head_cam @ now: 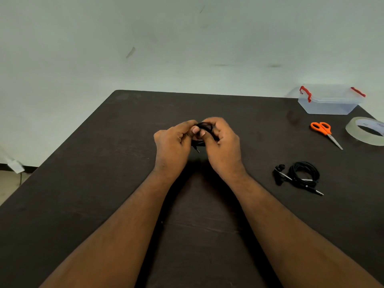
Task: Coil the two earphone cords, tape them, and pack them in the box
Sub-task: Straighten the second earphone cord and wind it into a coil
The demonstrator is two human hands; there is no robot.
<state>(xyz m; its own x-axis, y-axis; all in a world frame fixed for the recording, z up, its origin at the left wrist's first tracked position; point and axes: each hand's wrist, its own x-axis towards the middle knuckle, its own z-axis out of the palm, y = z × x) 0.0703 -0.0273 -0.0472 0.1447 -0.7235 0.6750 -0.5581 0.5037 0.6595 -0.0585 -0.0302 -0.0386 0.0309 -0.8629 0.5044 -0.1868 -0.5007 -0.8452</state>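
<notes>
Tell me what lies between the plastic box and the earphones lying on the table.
The head view shows the orange scissors between the box and the loose earphones.

On the table [104, 183], scissors [325, 133] lie between box [330, 102] and coiled earphones [299, 176].

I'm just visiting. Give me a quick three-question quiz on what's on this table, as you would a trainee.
1. True or false: the plastic box has its lid on.
2. What do the left hand and right hand hold between them?
3. Which lies nearest the second earphone cord: A scissors, B tape roll, C box?

Key: 1 true; 2 a coiled black earphone cord; 3 A.
</notes>
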